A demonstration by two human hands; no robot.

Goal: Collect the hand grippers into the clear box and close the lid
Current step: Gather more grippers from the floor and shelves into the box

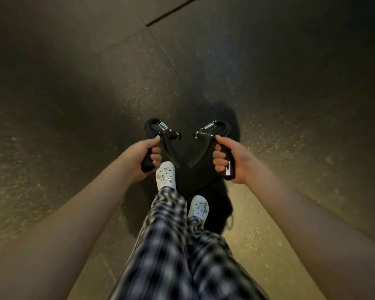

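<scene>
I hold one black hand gripper in each hand, out in front of me above the floor. My left hand (144, 158) is closed around one handle of the left hand gripper (160, 132), whose steel spring points up and to the right. My right hand (230, 161) is closed around a handle of the right hand gripper (210, 131), which carries a white label near its lower end. The free handles of both angle down toward each other between my hands. The clear box is not in view.
A dark speckled rubber floor (290, 126) with tile seams spreads all around. Below my hands are my two white clogs (166, 175) and plaid trouser legs (171, 245). My shadow falls on the floor beneath the grippers.
</scene>
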